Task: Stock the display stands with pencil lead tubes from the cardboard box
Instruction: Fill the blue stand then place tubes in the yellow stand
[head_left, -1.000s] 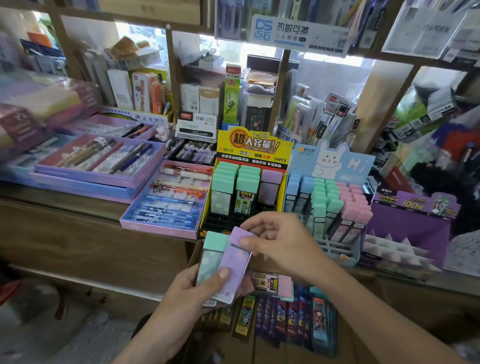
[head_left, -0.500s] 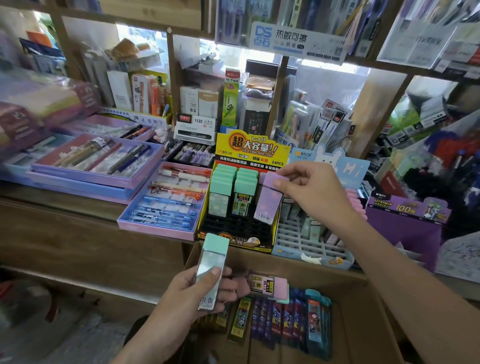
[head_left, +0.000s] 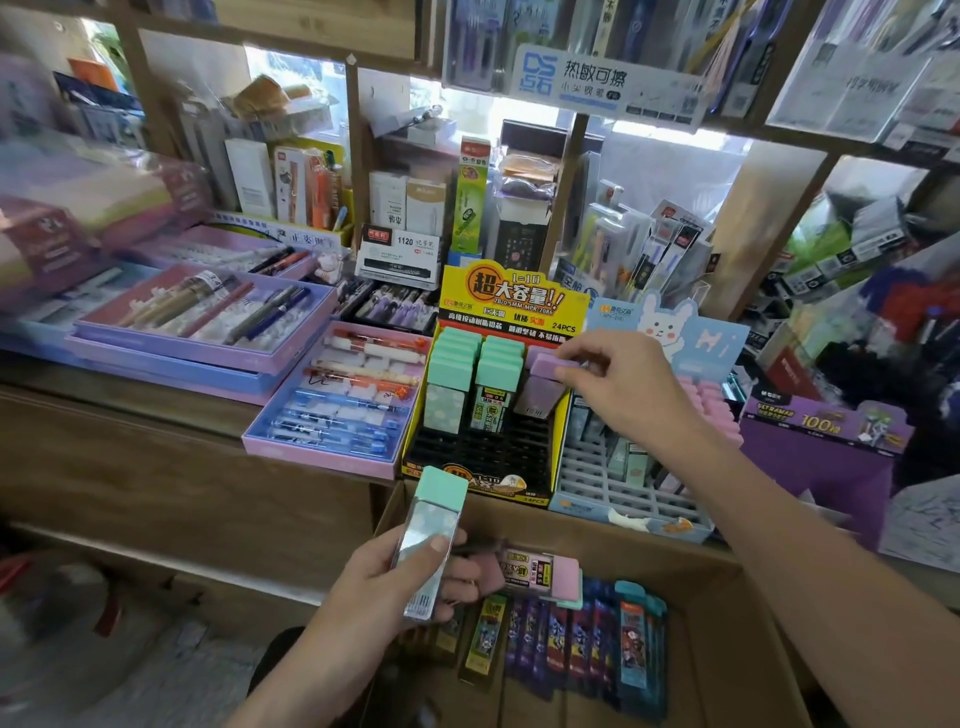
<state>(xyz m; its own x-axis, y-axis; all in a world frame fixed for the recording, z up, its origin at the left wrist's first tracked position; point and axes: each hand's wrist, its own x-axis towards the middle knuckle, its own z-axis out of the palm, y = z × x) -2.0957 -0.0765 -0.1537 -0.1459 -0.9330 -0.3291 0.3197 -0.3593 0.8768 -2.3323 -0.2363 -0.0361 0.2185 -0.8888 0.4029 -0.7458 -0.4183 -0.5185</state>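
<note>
Cap up, one purple plastic lead tube (head_left: 540, 397) hangs pinched in your right hand (head_left: 631, 395); your left hand (head_left: 384, 587) grips one mint-capped tube (head_left: 431, 540), upright.

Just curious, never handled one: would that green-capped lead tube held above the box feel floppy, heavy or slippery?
Probably stiff: the green-capped tube shows straight flat faces in the left hand. Likely light, since thumb and fingers alone hold it up. Its glossy clear body may be slippery.
</note>
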